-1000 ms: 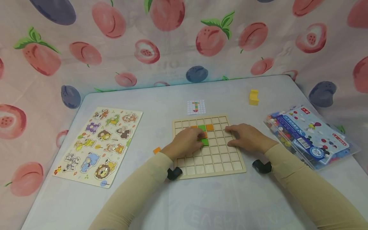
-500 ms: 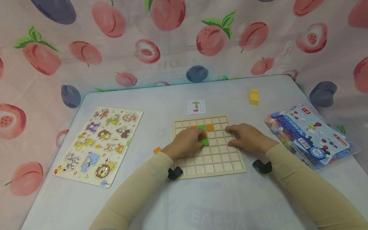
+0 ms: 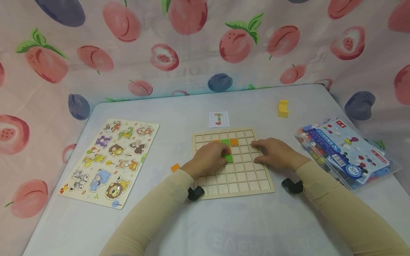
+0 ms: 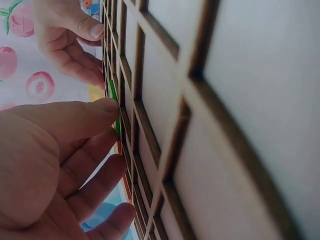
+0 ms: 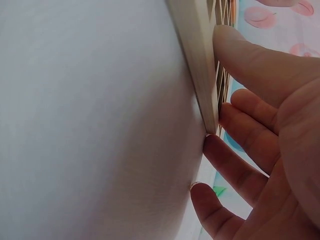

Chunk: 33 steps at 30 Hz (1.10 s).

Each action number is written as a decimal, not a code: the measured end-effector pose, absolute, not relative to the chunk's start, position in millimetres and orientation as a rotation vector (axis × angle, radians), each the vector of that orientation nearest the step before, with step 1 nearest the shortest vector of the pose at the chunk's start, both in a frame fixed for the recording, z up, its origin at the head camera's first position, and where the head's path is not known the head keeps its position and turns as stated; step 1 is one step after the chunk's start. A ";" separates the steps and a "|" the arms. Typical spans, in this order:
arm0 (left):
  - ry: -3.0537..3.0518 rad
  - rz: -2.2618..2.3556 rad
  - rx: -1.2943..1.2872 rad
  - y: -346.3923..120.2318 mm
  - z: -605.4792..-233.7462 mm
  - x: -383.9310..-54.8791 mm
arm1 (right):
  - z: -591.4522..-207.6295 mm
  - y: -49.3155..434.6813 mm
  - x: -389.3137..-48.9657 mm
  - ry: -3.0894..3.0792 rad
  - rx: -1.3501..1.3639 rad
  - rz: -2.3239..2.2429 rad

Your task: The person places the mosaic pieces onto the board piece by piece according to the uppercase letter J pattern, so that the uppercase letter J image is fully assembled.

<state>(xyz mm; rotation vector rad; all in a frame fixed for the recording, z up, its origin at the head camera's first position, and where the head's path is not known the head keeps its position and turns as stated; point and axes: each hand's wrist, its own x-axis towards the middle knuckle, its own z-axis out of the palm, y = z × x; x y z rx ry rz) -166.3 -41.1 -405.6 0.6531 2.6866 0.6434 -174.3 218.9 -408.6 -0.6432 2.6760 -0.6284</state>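
Note:
A square wooden grid board [image 3: 237,177] lies in the middle of the table. My left hand [image 3: 208,158] is over its left half, thumb and index finger pinching a green square tile [image 4: 118,125] at the board's surface. Around it in the grid are another green tile [image 3: 225,142] and orange tiles [image 3: 234,142], partly covered by the fingers. My right hand [image 3: 277,153] rests at the board's right edge, fingers spread; in the right wrist view its thumb [image 5: 227,37] touches the rim [image 5: 202,65]. A loose orange tile [image 3: 175,167] lies left of the board.
A small card with a coloured J pattern [image 3: 219,119] lies behind the board. The animal puzzle board [image 3: 112,160] is at the left. A clear box of coloured pieces [image 3: 346,153] stands at the right, and a yellow block [image 3: 283,108] at the back right.

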 end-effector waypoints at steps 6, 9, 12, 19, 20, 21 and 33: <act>2.683 0.658 0.638 -41.1 -404.2 -164.8 | -407.3 217.7 -172.8 2.674 -0.628 -0.619; 2.685 0.663 0.639 -41.4 -403.8 -164.2 | -407.0 217.4 -172.3 2.672 -0.617 -0.615; 2.695 0.660 0.637 -42.9 -402.9 -164.2 | -406.8 217.5 -172.1 2.673 -0.615 -0.609; 2.690 0.685 0.584 -52.3 -395.5 -164.1 | -408.3 218.5 -172.7 2.683 -0.626 -0.603; 2.696 0.679 0.585 -54.2 -394.8 -164.1 | -408.4 218.4 -172.6 2.684 -0.628 -0.606; 2.700 0.674 0.589 -56.2 -394.2 -164.0 | -408.5 218.5 -172.7 2.683 -0.628 -0.610; 2.736 0.715 0.452 -85.9 -389.0 -160.5 | -409.4 218.3 -173.5 2.684 -0.618 -0.604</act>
